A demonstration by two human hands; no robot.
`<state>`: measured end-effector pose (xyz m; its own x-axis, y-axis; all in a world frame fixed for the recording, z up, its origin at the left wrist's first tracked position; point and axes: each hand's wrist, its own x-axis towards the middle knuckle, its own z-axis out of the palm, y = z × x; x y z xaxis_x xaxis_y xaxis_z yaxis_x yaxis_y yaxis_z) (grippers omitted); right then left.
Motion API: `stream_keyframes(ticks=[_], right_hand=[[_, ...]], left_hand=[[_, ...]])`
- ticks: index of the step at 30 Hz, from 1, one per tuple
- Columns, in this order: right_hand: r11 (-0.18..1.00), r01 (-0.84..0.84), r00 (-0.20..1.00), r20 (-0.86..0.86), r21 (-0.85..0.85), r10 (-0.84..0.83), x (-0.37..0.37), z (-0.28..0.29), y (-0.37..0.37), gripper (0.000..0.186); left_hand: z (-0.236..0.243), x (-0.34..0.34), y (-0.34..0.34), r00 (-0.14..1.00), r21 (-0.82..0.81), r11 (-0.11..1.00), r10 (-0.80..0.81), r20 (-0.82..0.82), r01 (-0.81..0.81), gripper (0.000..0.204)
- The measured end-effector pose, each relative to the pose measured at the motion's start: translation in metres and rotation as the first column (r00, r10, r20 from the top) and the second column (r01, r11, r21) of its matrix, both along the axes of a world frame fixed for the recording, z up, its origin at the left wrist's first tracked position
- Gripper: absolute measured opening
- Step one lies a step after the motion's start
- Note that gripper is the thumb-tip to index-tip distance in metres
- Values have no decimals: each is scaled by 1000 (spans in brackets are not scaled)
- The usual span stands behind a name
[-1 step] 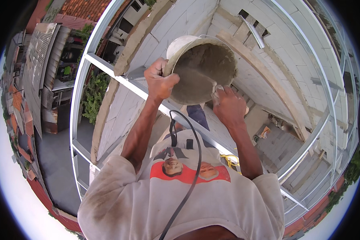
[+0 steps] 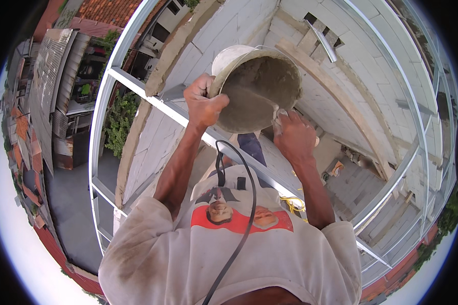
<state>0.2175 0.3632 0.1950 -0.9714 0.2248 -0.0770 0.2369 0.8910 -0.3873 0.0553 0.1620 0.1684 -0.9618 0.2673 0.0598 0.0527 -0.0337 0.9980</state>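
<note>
A white bucket (image 2: 231, 57) is tipped toward me, its inside coated with wet grey mortar (image 2: 247, 109). My left hand (image 2: 204, 101) grips the bucket's left rim, thumb on the near side and fingers curled over the edge. At the right side of the rim, my right hand (image 2: 294, 134) is closed around what looks like a trowel (image 2: 276, 109). Its pale neck shows just ahead of my fingers, and a light tan handle end (image 2: 317, 141) sticks out behind the hand. The blade lies in the mortar, mostly hidden.
Metal framing (image 2: 180, 118) crosses beneath my arms and curves up on both sides. Pale block walls (image 2: 229, 25) drop to a floor far below. A wooden beam (image 2: 336, 94) runs along the right wall. A black cable (image 2: 244, 234) hangs over my shirt. Rooftops lie left.
My right hand has shifted slightly right with the trowel, drawing it a little toward the bucket's rim. My left hand and the bucket look nearly unmoved.
</note>
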Motion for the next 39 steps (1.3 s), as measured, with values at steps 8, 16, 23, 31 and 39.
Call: stream_keyframes(ticks=[8, 16, 23, 31, 39], right_hand=[[998, 9, 970, 242, -55, 4, -1, -13, 0, 25], [881, 63, 939, 326, -469, 106, -7, -26, -14, 29], [998, -59, 998, 10, -21, 60, 10, -45, -1, 27], [996, 39, 947, 320, -82, -11, -12, -15, 1, 26], [841, 78, 971, 232, -536, 57, -23, -30, -25, 32]], left_hand=[[-5, 6, 3, 986, -127, 990, -84, -143, 66, 23], [-28, 15, 15, 998, -115, 992, -54, 13, 55, 26], [-39, 8, 4, 995, -65, 997, 50, 91, -44, 24], [-20, -7, 6, 998, -118, 991, -66, -9, 65, 28], [-30, 3, 9, 1000, -31, 999, 17, 19, -16, 29]])
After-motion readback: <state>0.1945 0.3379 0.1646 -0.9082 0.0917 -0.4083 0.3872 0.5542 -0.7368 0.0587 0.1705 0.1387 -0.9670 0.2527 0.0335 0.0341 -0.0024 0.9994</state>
